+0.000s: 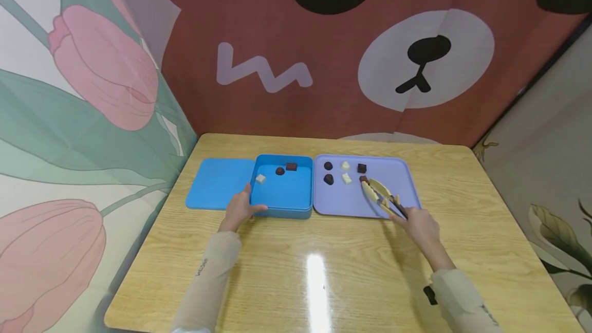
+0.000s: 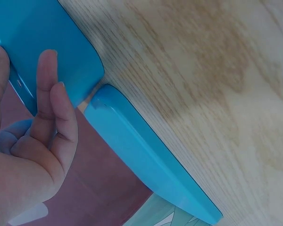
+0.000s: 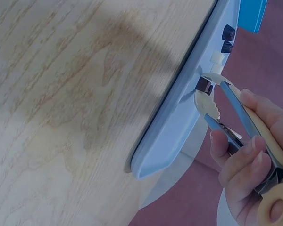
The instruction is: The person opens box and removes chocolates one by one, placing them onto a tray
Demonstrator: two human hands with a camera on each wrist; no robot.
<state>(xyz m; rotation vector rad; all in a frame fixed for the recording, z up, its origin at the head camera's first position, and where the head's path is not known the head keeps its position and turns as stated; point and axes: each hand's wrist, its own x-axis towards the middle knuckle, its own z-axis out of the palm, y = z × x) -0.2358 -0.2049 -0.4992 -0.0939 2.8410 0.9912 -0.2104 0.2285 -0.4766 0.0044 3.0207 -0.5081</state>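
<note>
My left hand (image 1: 239, 208) holds the front left corner of a blue box (image 1: 287, 213), its thumb along the front rim. Inside the box lie a white chocolate (image 1: 261, 179), a round dark chocolate (image 1: 280, 171) and a rectangular brown one (image 1: 291, 167). With my right hand (image 1: 422, 227) I grip a pair of tongs (image 1: 380, 187) over the lilac tray (image 1: 337, 203). Between the cream tong tips is a square dark chocolate (image 3: 204, 84), close over the tray. Two dark chocolates (image 1: 328, 179), two white ones (image 1: 346, 179) and a dark cube (image 1: 362, 168) sit behind.
A blue lid (image 1: 219, 184) lies flat against the box's left side. The tray stands right beside the box on a wooden table (image 1: 277, 271). Printed cloths (image 1: 259, 112) hang behind the table and on both sides.
</note>
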